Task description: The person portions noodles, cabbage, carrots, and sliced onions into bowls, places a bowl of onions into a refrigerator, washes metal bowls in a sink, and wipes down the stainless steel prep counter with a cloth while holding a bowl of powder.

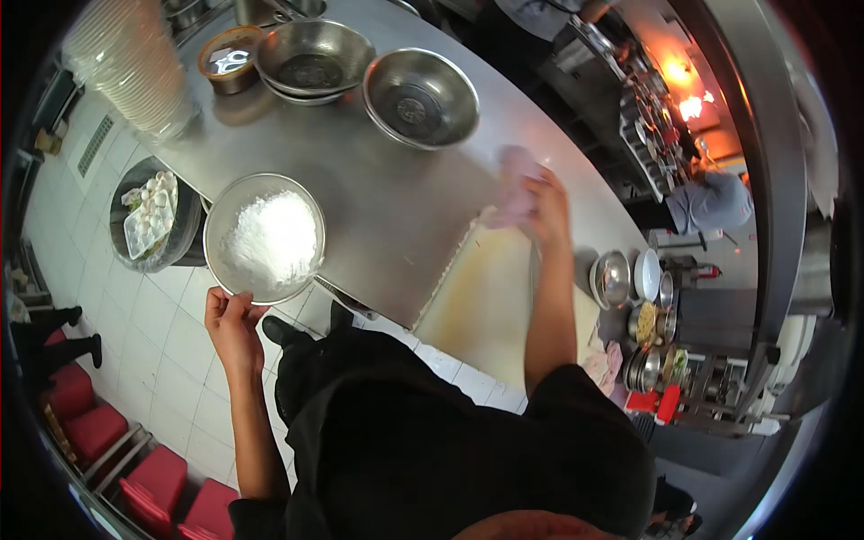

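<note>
My left hand (236, 310) grips the near rim of a metal mixing bowl (219, 216), out past the counter's left edge. Inside the bowl lies a heap of white powder (277, 236). My right hand (551, 209) is closed on a pale pink cloth (515, 184), blurred by motion, over the steel counter (369, 207). Just below that cloth is the far edge of a whitish cutting board (481, 301) with a yellowish stain. Two stacked steel bowls (315, 58) and a single steel bowl (420, 99) stand farther back.
Stacked plastic containers (135, 76) and a brown-rimmed tub (229, 61) stand at the back left. A lined bin (153, 220) with egg cartons is on the floor. More bowls (612, 277) sit at right. Beyond, a person (711, 202) is near stove flames (691, 108).
</note>
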{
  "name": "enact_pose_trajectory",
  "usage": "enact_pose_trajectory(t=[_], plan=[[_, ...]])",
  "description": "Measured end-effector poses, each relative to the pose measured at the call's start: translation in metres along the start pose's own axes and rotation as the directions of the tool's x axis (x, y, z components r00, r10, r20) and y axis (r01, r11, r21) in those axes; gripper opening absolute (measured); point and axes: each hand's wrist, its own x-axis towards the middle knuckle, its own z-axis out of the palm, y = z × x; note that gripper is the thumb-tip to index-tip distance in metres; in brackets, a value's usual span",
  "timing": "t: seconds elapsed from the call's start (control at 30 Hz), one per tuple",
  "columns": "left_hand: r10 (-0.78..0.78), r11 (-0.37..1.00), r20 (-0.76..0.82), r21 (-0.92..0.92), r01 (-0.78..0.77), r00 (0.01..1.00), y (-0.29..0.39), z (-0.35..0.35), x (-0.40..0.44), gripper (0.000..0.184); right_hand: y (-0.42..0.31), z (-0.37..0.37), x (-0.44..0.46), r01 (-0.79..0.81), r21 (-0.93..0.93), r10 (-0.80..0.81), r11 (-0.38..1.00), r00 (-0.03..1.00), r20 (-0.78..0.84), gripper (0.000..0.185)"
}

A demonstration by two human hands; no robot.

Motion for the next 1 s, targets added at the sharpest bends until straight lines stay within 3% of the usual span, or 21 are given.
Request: enact_pose_trajectory(t=[0.07,0.1,0.13,0.17,0.2,0.27,0.37,0.4,0.43,0.47,0.5,0.53,0.57,0.6,0.63,0.77,0.87,1.0], plan=[[0.008,1.0,-0.029,0.003,-0.007,1.0,0.0,-0.001,-0.001,0.011,-0.016,-0.052,0.015,0.059,-0.179,-0.106,0.982,0.958,-0.265,0.036],[0.014,1.0,-0.039,-0.018,-0.015,0.999,0.002,0.0,-0.001,0.011,-0.001,-0.096,0.041,0.184,-0.199,-0.246,0.963,0.902,-0.356,0.034],[0.017,0.999,-0.05,-0.036,-0.019,0.999,0.004,-0.002,-0.003,0.012,0.007,-0.137,0.059,0.201,-0.188,-0.262,0.961,0.877,-0.402,0.031],[0.019,0.998,-0.062,-0.053,-0.022,0.998,0.007,-0.004,-0.005,0.012,0.027,-0.195,0.088,0.224,-0.302,-0.339,0.927,0.847,-0.409,0.032],[0.023,0.997,-0.069,-0.066,-0.028,0.997,0.009,-0.004,-0.007,0.012,0.035,-0.224,0.097,0.159,-0.428,-0.366,0.89,0.809,-0.46,0.017],[0.029,0.998,-0.101,-0.051,-0.034,0.994,0.013,-0.009,-0.011,0.012,0.077,-0.306,0.136,0.093,-0.4,-0.299,0.912,0.817,-0.493,0.011],[0.036,0.998,-0.131,-0.045,-0.042,0.991,0.015,-0.014,-0.012,0.013,0.095,-0.298,0.157,-0.234,-0.275,0.036,0.933,0.818,-0.574,0.02],[0.032,0.998,-0.133,-0.041,-0.038,0.991,0.017,-0.013,-0.011,0.013,0.114,-0.303,0.177,0.014,-0.478,-0.236,0.878,0.882,-0.408,0.024],[0.022,0.999,-0.133,-0.036,-0.027,0.991,0.017,-0.018,-0.011,0.013,0.141,-0.323,0.226,-0.1,-0.388,-0.105,0.916,0.875,-0.473,0.027],[0.03,0.999,-0.12,-0.025,-0.033,0.992,0.017,-0.02,-0.009,0.013,0.13,-0.294,0.234,-0.081,-0.798,-0.23,0.597,0.936,-0.268,0.027],[0.036,0.999,-0.107,-0.02,-0.038,0.994,0.016,-0.023,-0.007,0.013,0.128,-0.266,0.239,-0.022,-0.734,-0.2,0.679,0.956,-0.214,0.026],[0.04,0.999,-0.091,-0.018,-0.042,0.995,0.014,-0.024,-0.001,0.013,0.085,-0.189,0.196,-0.021,-0.672,-0.058,0.74,0.994,-0.095,0.026],[0.05,0.998,-0.073,-0.027,-0.052,0.996,0.013,-0.024,0.003,0.013,0.074,-0.144,0.188,0.053,-0.673,-0.107,0.738,0.994,-0.038,0.023],[0.025,1.0,-0.064,-0.002,-0.025,0.998,0.014,-0.023,0.004,0.014,0.089,-0.125,0.196,0.225,-0.764,-0.3,0.604,0.953,0.044,0.023],[0.018,1.0,-0.048,0.008,-0.017,0.999,0.016,-0.019,0.008,0.014,0.105,-0.121,0.221,0.4,-0.915,-0.587,0.059,0.755,0.293,0.024],[0.023,1.0,-0.027,-0.011,-0.023,0.999,0.019,-0.019,0.014,0.013,0.074,-0.016,0.141,0.317,-0.919,-0.357,0.234,0.908,0.222,0.022],[0.017,0.999,-0.002,-0.027,-0.018,1.0,0.021,-0.026,0.022,0.013,0.076,0.023,0.102,0.361,-0.907,-0.257,0.219,0.918,0.303,0.021],[0.033,0.999,0.015,-0.007,-0.033,0.999,0.032,-0.05,0.026,0.011,0.088,0.063,0.04,0.463,-0.85,-0.336,0.252,0.865,0.372,0.027]])
